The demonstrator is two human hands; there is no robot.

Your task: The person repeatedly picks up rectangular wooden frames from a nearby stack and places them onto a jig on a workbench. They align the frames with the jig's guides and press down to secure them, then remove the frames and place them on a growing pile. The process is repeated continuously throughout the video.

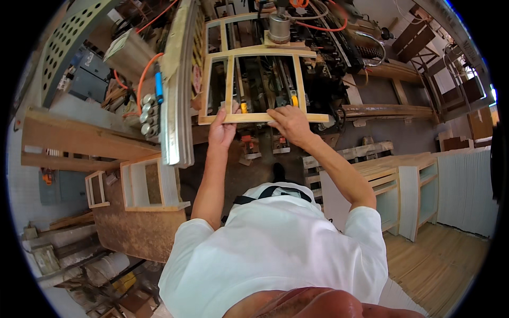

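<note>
A pale wooden frame [250, 117] with a crossbar lies flat on the machine in front of me, its near rail toward my body. My left hand [221, 131] is closed around that rail left of its middle, with the thumb on top. Right of the middle, my right hand [290, 124] grips the same rail, fingers bent over it. Beyond the frame's far rail a metal cylinder [279, 29] stands on a wooden block, close to the wood. Part of another light wooden frame [222, 33] shows behind.
A tall, metal-edged stack of boards [177, 106] rises close to my left forearm. Orange hoses [142, 79] hang beyond it. Finished-looking frames [154, 183] rest on a brown table [135, 230] at lower left. Stacked frames [389, 183] and a pallet [350, 153] stand to my right.
</note>
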